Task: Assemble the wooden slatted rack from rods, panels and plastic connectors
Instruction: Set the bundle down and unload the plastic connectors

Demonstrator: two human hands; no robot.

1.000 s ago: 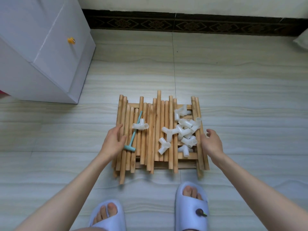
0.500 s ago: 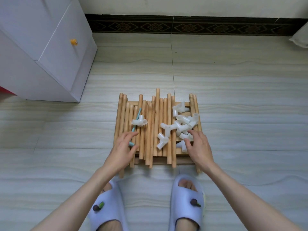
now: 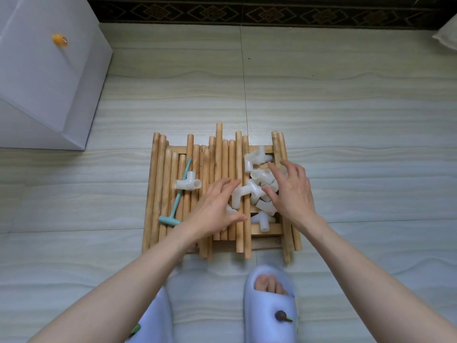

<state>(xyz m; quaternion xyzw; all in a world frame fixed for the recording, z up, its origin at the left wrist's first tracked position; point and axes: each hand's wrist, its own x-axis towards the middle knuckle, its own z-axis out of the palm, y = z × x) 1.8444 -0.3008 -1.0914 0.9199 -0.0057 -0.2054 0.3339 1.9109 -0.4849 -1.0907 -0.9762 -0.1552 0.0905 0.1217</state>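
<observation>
A: We cannot see the connector (image 3: 230,211) under the left hand (image 3: 213,211) in full; only its end shows.

B: Agreed. The right hand (image 3: 291,191) covers part of the pile (image 3: 257,184), so we get no count. The panels (image 3: 267,229) lie mostly under the rods (image 3: 225,169).

A: The cabinet (image 3: 44,78) is cut by the left and top edges, the left slipper (image 3: 158,318) by the bottom edge.

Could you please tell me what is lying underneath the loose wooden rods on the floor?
Under the rods a slatted wooden panel shows at the near right, bearing white connectors. How many panels are stacked is hidden by the rods and both hands.
</observation>
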